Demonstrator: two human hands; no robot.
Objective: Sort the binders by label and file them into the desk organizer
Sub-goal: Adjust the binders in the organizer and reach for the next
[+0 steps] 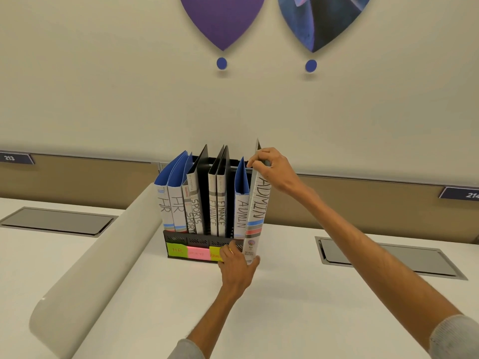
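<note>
Head camera: right hand [272, 168] pinches the top of the ADMIN binder [259, 206], while the left hand [237, 268] grips its bottom. It stands upright at the organizer's [181, 239] right end, just beside the filed binder [241, 211].

white desk [285, 307] carries the black organizer [181, 240] and a curved divider [103, 255].

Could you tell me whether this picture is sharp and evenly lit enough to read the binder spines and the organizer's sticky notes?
Head view: soft, even light, no glare; spines read clearly, including the ADMIN binder that the right hand and left hand hold; on the desk organizer the green HR note is legible, the pink note too faint; the blue wall dots cast soft shadows.
</note>
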